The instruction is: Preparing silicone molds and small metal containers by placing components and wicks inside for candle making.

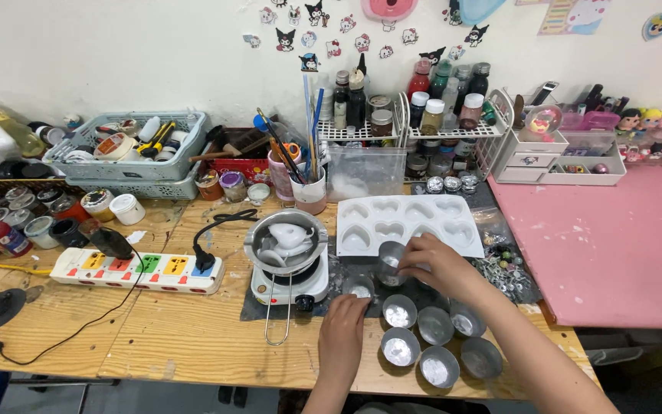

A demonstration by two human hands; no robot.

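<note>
Over the wooden bench (155, 337), the right hand (432, 264) grips a small round metal tin (389, 259), dull grey with a shiny rim, tilted just in front of the white heart-shaped silicone mould (415, 218). The left hand (342, 326) comes down, fingers curled, onto another small tin (359, 289) holding a pale, silvery fill; whether it grips or only touches, I cannot tell. Six more tins (434, 345) sit clustered near the bench's front edge, several showing whitish set contents. Just left of the hands, a steel melting pot (285, 241) with white wax lumps rests on a small white hot plate (289, 285). A white power strip (138, 271) with coloured switches lies further left.
</note>
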